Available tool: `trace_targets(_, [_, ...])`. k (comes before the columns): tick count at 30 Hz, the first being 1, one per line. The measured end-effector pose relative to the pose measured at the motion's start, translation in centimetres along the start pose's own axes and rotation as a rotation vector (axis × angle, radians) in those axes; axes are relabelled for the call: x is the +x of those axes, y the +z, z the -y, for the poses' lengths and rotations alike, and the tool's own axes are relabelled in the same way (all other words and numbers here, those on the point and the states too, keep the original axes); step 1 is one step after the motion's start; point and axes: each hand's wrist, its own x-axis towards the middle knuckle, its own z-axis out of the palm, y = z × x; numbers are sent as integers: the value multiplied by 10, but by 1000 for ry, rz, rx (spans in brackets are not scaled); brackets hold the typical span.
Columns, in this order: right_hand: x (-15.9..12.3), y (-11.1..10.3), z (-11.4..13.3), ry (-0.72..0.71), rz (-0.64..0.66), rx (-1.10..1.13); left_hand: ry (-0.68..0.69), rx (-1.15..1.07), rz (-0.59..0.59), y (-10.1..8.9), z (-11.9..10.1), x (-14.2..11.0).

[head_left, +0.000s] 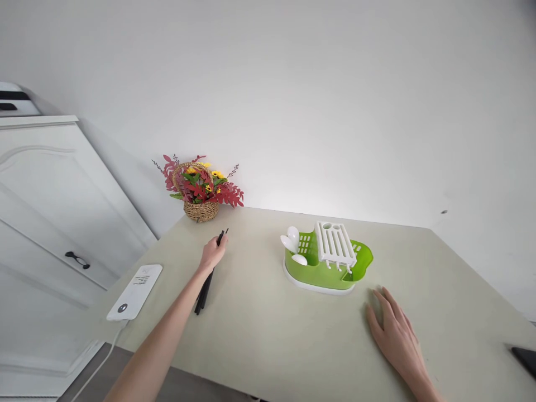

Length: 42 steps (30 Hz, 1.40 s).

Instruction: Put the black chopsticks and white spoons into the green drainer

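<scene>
My left hand (213,254) is closed around a bundle of black chopsticks (204,293) on the left part of the table. Their tips poke out past my fingers, and their thicker ends point back toward me. To the right of centre stands a green and white utensil holder (316,274) with a slotted white rack over its middle and small hooks along the front. Several white spoons (291,241) rest in its left compartment. My right hand (393,332) lies with fingers spread on the table, just right of the holder and apart from it, holding nothing.
A wicker basket (201,211) of red and yellow flowers stands at the back left by the wall. A white rectangular device (136,291) with a cable lies at the left edge, beside a white cabinet (50,223). A dark object (525,360) sits at the right edge.
</scene>
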Motion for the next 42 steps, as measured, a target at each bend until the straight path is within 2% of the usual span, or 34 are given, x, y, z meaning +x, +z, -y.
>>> trace_targets(13, [0,1,-2,-25,-21,6,188,324,-75,15,20,-15])
trace_targets(22, [1,-5,1,-37,-19,32,304,343,-113,18,24,-21])
trace_targets(28, [2,-5,2,-49,-27,43,305,366,-169,16,19,-30])
trace_targets(32, [2,-6,3,-44,-27,39,387,322,-200,16,-10,-36])
trace_targets(36, [3,-5,3,-50,-36,47,671,46,-181,12,-71,-51])
trace_targets(39, [4,-4,3,-54,-45,53,833,-101,-87,10,-120,-72])
trace_targets(42, [4,-4,3,-44,-47,57,905,-151,84,14,-153,-90])
